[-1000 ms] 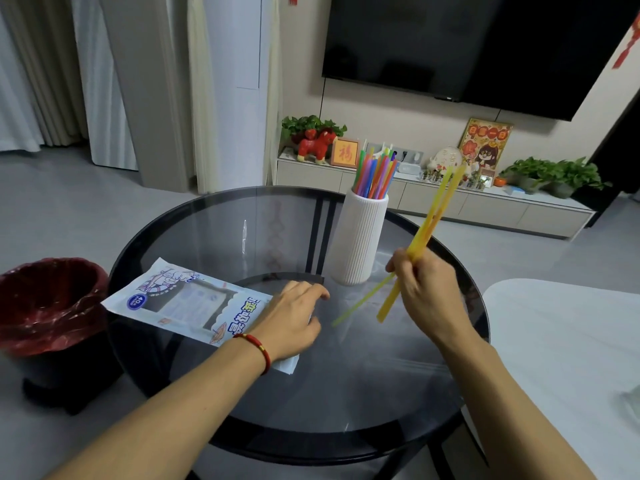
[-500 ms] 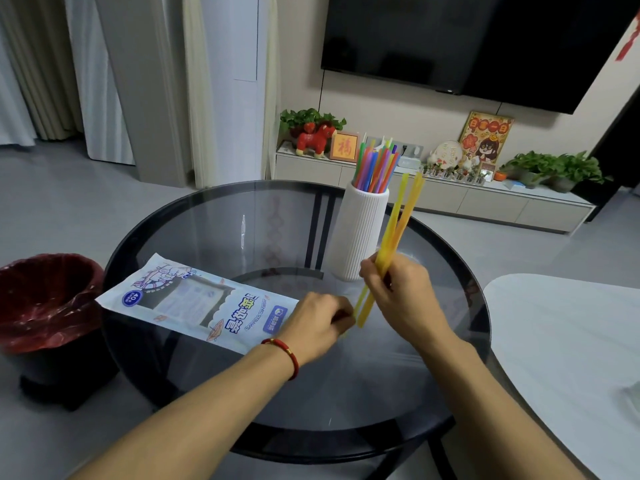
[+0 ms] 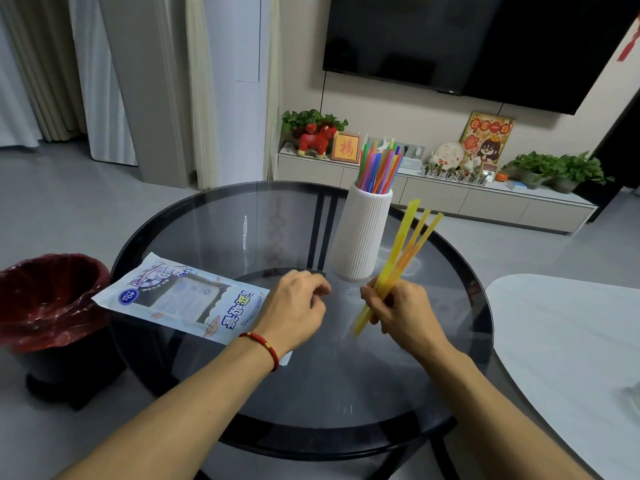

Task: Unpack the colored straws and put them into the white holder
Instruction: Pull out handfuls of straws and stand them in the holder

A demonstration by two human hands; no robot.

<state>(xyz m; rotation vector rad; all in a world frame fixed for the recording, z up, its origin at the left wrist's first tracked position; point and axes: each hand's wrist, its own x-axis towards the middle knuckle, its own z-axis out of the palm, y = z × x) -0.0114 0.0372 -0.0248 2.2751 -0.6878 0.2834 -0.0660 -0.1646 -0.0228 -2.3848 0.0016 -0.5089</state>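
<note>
A ribbed white holder (image 3: 360,237) stands on the round glass table (image 3: 194,230), with several colored straws (image 3: 379,168) sticking out of its top. My right hand (image 3: 398,306) grips a small bunch of yellow and orange straws (image 3: 403,247), tilted up to the right beside the holder. My left hand (image 3: 298,310) hovers just left of it with curled fingers that pinch nothing I can see. The flat straw package (image 3: 180,299) lies on the table under my left wrist.
A dark red lined waste bin (image 3: 48,299) stands on the floor left of the table. A white tabletop (image 3: 568,341) lies to the right. A low cabinet with plants and ornaments (image 3: 450,168) runs along the far wall under a television.
My right hand brought the yellow straws down and left, closer to the holder. My left hand moved from the package toward the straws' lower ends, then drew slightly back.
</note>
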